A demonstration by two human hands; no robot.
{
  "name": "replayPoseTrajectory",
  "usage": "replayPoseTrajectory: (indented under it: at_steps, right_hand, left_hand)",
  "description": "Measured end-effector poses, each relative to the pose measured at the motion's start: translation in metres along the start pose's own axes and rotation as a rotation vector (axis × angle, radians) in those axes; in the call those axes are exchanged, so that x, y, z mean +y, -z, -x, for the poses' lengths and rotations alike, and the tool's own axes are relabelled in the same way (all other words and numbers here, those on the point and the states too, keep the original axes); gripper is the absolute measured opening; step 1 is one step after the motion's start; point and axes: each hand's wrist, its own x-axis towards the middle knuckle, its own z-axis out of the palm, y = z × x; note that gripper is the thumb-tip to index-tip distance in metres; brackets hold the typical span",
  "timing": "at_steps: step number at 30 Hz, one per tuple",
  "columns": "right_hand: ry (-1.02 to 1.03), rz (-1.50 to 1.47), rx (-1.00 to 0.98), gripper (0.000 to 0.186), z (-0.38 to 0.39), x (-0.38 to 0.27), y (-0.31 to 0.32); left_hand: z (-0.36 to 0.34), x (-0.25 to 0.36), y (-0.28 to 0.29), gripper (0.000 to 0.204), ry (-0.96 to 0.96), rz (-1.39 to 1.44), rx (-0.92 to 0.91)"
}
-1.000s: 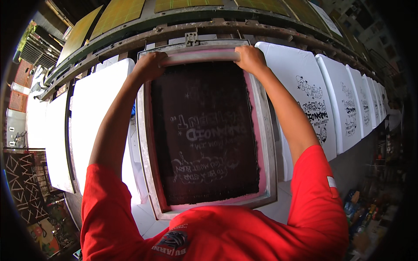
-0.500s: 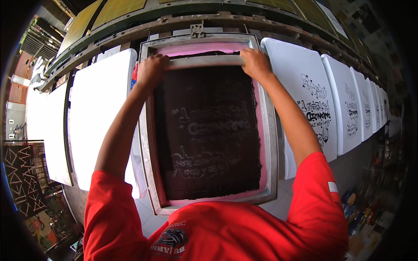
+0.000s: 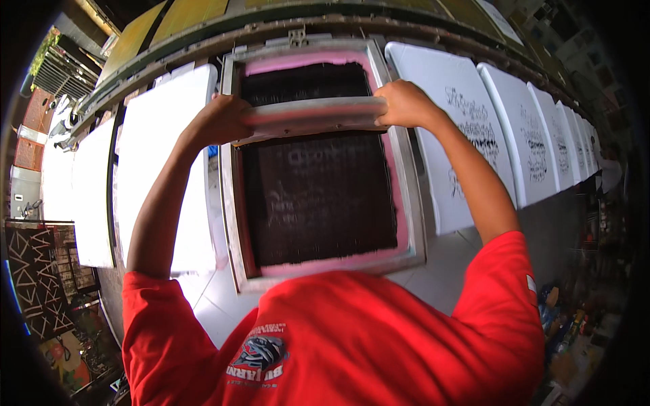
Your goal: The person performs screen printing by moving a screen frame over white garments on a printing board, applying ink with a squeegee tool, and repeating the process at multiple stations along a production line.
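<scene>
Across the upper center of the frame, a gray squeegee (image 3: pixel 315 116) lies crosswise over a screen-printing frame (image 3: pixel 412 210). The left hand (image 3: pixel 227 118) grasps the squeegee's left end; the right hand (image 3: pixel 406 105) grasps its right end, fingers curled around the bar. The squeegee covers a band of the black inked mesh (image 3: pixel 318 210), which shows above and below it, with a pink margin (image 3: pixel 298 62) at the top and right.

A metal bracket (image 3: pixel 296 38) is located at the frame's top edge. At left, a white board (image 3: pixel 166 128) stands beside the frame, partly blocked from view by the left forearm (image 3: pixel 162 203). At right, a white board bearing black print (image 3: pixel 430 74) is crossed by the right forearm (image 3: pixel 477 172); further printed boards (image 3: pixel 504 101) recede toward the right edge. Yellow-green panels (image 3: pixel 186 17) line the top of the view. The red shirt (image 3: pixel 359 331) fills the bottom center and overlaps the frame's lower edge. Pale floor tiles (image 3: pixel 220 304) show at lower left.
</scene>
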Motion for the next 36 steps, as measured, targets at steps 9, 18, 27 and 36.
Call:
replayPoseTrajectory:
  at_steps: [9,18,27,36]
  right_hand:
    - [-0.088,-0.030,-0.029,0.020,0.180,-0.087,-0.053]
    - [-0.114,-0.005,0.414,0.025,0.273,-0.128,-0.158]
    - [-0.097,0.004,0.011,0.028,0.188,-0.096,-0.084]
    - [-0.010,0.069,0.440,0.023,0.213,-0.095,-0.126]
  left_hand:
    - [0.144,0.176,-0.001,0.024,0.270,0.409,-0.015]
    - [0.216,0.273,-0.089,0.020,0.313,0.241,0.516]
    - [0.150,0.192,-0.029,0.019,0.281,0.376,-0.005]
    - [0.170,0.219,-0.059,0.029,0.301,0.300,0.384]
